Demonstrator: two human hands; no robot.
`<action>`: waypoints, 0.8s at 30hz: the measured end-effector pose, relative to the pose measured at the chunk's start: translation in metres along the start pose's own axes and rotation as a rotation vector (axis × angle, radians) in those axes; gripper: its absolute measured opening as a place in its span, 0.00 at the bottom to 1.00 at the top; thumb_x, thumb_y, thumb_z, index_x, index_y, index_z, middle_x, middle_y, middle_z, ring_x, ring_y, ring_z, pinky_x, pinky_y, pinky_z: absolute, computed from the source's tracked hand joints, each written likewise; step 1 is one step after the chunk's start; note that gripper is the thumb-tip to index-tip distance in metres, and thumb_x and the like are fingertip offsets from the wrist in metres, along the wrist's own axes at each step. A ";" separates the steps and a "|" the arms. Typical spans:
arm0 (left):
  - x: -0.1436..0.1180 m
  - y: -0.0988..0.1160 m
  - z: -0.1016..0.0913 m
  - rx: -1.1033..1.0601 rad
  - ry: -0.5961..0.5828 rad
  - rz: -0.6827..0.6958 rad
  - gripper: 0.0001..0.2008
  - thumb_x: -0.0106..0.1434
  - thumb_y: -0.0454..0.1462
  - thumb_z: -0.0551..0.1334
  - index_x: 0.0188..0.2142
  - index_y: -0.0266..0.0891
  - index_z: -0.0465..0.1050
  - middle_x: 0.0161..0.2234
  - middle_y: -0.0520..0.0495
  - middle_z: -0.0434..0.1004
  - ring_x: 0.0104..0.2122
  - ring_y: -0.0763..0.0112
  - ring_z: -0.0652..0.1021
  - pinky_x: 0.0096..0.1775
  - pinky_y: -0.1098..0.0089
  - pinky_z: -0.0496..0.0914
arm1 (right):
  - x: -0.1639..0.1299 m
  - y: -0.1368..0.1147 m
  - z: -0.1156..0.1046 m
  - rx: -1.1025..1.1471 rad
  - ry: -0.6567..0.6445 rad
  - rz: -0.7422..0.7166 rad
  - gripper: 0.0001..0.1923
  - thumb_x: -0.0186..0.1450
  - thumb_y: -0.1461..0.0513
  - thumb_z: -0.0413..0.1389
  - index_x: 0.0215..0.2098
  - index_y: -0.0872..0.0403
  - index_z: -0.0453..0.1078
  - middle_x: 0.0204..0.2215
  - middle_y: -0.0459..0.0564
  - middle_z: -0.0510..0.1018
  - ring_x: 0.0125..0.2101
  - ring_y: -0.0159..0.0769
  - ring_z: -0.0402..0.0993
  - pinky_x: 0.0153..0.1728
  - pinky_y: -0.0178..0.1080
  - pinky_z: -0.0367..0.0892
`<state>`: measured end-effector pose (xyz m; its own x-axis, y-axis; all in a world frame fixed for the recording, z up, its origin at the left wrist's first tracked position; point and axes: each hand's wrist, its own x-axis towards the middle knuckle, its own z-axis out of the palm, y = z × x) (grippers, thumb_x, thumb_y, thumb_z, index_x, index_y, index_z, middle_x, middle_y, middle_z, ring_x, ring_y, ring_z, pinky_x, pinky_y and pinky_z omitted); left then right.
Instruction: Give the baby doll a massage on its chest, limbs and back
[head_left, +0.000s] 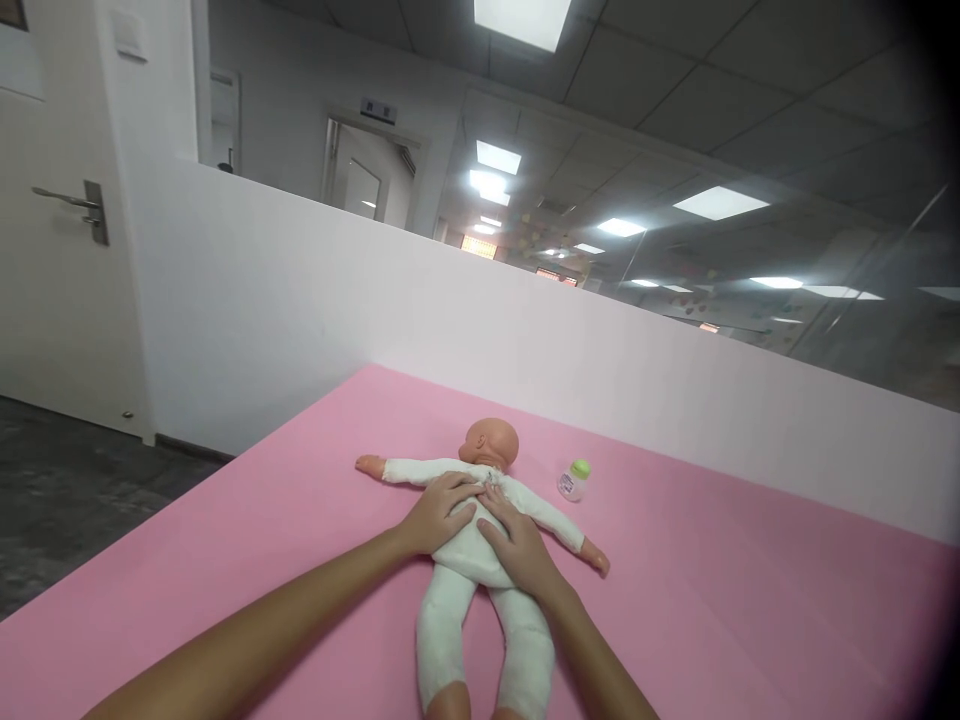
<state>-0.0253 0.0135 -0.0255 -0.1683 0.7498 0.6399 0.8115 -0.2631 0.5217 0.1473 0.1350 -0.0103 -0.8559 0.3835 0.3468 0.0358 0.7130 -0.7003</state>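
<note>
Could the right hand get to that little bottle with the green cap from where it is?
Probably yes. The right hand rests on the doll, and the bottle stands just beyond the doll's outstretched arm on the bare pink mat. Nothing lies between them except that arm.

- Doll [480, 545]: body covered in white, matt, soft-looking cloth; head, hands and feet of smooth, faintly glossy plastic.
- Mat [712, 590]: pink, matt, even surface, looks like foam or felt.
- Bottle [574, 481]: clear glossy plastic with a green plastic cap.
- Door handle [71, 203]: brushed metal.
- Partition wall [525, 350]: white, smooth, matt.
</note>
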 end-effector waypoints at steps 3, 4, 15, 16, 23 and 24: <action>0.000 0.000 0.002 -0.009 0.029 0.028 0.19 0.72 0.38 0.57 0.59 0.49 0.75 0.61 0.46 0.72 0.62 0.57 0.70 0.66 0.51 0.63 | 0.000 0.006 0.005 0.057 0.065 -0.024 0.24 0.71 0.51 0.57 0.62 0.46 0.74 0.70 0.51 0.63 0.72 0.51 0.55 0.70 0.61 0.51; -0.001 -0.001 0.003 -0.011 0.032 0.031 0.19 0.72 0.38 0.58 0.59 0.50 0.75 0.63 0.46 0.70 0.63 0.56 0.69 0.67 0.50 0.62 | 0.001 0.008 0.006 0.076 0.095 -0.028 0.23 0.71 0.51 0.57 0.61 0.47 0.75 0.70 0.52 0.64 0.72 0.51 0.55 0.70 0.60 0.51; -0.004 0.004 -0.002 -0.037 -0.218 0.023 0.30 0.72 0.46 0.61 0.71 0.53 0.58 0.71 0.48 0.59 0.73 0.47 0.50 0.70 0.38 0.43 | -0.004 0.042 0.002 0.183 0.148 -0.141 0.20 0.74 0.53 0.53 0.61 0.44 0.74 0.68 0.51 0.68 0.69 0.48 0.61 0.71 0.59 0.52; -0.004 0.004 -0.002 -0.037 -0.218 0.018 0.30 0.72 0.46 0.61 0.71 0.54 0.59 0.70 0.48 0.60 0.73 0.47 0.50 0.70 0.38 0.44 | -0.005 0.042 0.003 0.183 0.167 -0.147 0.19 0.73 0.53 0.54 0.59 0.45 0.75 0.66 0.52 0.70 0.68 0.48 0.63 0.70 0.59 0.54; -0.004 0.007 -0.001 -0.041 -0.067 0.022 0.24 0.64 0.42 0.67 0.60 0.53 0.75 0.64 0.47 0.69 0.67 0.46 0.62 0.68 0.44 0.55 | -0.008 0.039 0.000 0.208 0.249 -0.107 0.12 0.72 0.56 0.55 0.48 0.46 0.80 0.56 0.53 0.79 0.59 0.50 0.72 0.63 0.57 0.63; -0.004 0.008 -0.001 -0.041 -0.028 0.022 0.22 0.63 0.42 0.67 0.57 0.52 0.77 0.61 0.46 0.71 0.64 0.48 0.66 0.66 0.46 0.59 | -0.008 0.040 0.000 0.221 0.268 -0.098 0.11 0.72 0.56 0.55 0.45 0.47 0.80 0.54 0.53 0.80 0.57 0.49 0.73 0.61 0.56 0.65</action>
<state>-0.0187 0.0074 -0.0232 -0.1345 0.7604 0.6353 0.7912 -0.3036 0.5309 0.1558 0.1603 -0.0411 -0.6833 0.4809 0.5494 -0.1772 0.6207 -0.7637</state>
